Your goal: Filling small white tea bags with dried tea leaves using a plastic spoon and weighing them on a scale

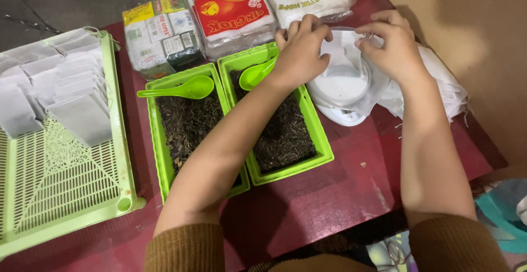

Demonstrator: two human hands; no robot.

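Note:
Both hands meet over a small white scale (341, 93) at the table's far right. My left hand (300, 49) pinches one side of a thin white filter bag (341, 58). My right hand (391, 44) grips the bag's other edge, and the bag lies across the scale's round pan. A pile of empty white bags (444, 82) lies under and behind my right wrist. My left forearm crosses a green tray of dark loose tea (321, 140). A green spoon (255, 74) rests in that tray near my left hand.
A second green tray of tea (155, 140) holds another green spoon (181, 89). A large green slatted tray (66, 195) at left carries several filled white bags (60, 85). Packets of boxes and plastic bags (230, 14) line the far edge of the red table (340, 195).

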